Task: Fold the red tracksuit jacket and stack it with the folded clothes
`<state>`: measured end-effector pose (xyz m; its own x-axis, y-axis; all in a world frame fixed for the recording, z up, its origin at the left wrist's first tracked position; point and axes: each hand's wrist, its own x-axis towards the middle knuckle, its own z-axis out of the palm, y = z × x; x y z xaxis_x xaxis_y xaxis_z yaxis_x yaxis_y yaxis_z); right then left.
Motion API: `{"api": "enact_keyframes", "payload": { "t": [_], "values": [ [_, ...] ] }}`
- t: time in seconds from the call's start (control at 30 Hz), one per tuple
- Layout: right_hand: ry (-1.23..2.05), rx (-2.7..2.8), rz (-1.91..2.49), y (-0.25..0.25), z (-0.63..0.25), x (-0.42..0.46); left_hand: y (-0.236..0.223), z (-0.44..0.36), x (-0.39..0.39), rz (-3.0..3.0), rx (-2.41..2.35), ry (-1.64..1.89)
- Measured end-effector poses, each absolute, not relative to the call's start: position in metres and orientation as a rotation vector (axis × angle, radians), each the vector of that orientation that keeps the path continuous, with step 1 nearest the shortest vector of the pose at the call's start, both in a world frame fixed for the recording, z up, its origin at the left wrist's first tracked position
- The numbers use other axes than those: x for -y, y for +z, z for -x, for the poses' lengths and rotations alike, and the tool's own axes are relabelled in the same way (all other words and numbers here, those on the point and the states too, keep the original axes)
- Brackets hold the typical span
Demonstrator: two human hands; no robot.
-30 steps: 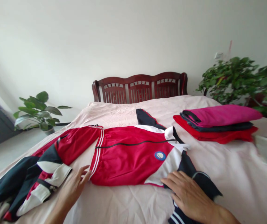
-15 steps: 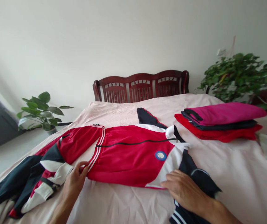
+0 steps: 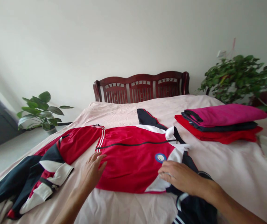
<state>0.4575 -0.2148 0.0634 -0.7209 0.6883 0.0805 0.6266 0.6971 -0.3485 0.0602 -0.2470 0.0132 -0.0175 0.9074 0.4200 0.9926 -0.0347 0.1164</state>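
A red zip jacket with white shoulders, dark sleeves and a round blue-and-white badge lies spread on the bed, its collar to the right. Over its striped hem, my left hand is open, with thumb and fingers apart. My right hand lies over the white shoulder panel just below the badge, fingers loosely bent and nothing visibly pinched in them. Under the right forearm the near dark sleeve is bunched and partly hidden.
Another red, white and dark garment lies crumpled on the left. A folded stack, magenta on top, sits at the right on the pink sheet. Behind are a wooden headboard and leafy plants at the right.
My left hand has let go of the near hem corner and moved right and inward over the jacket. My right hand has shifted up off the jacket's near edge onto the shoulder.
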Motion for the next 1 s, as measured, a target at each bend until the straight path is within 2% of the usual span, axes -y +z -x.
{"api": "enact_keyframes", "payload": {
  "t": [0.13, 0.23, 0.4, 0.5, 0.6, 0.67, 0.8, 1.0],
  "values": [
    [0.125, 2.617, 1.223, 0.048, -0.454, 0.16, 0.014, -0.083, 0.2, 2.107, 1.956, -0.491],
    [-0.127, 2.592, 1.378, 0.011, -0.476, 0.124, 0.007, -0.083, 0.178, 2.128, 2.048, -0.281],
    [-0.321, 2.422, 1.449, -0.051, -0.53, 0.096, -0.01, -0.063, 0.177, 1.998, 2.303, -0.098],
    [-0.321, 2.394, 1.423, -0.055, -0.54, 0.094, -0.011, -0.057, 0.181, 1.938, 2.409, -0.097],
    [-0.248, 2.357, 1.46, -0.034, -0.532, 0.095, -0.002, -0.061, 0.179, 1.883, 2.474, -0.028],
    [-0.246, 2.286, 1.508, -0.013, -0.525, 0.095, 0.007, -0.068, 0.175, 1.836, 2.429, 0.014],
    [-0.386, 2.107, 1.586, 0.01, -0.532, 0.088, 0.01, -0.079, 0.165, 1.844, 2.205, -0.13],
    [-0.162, 2.144, 1.877, -0.029, -0.583, 0.082, -0.023, -0.065, 0.16, 1.918, 2.219, -0.122]
  ]
}}
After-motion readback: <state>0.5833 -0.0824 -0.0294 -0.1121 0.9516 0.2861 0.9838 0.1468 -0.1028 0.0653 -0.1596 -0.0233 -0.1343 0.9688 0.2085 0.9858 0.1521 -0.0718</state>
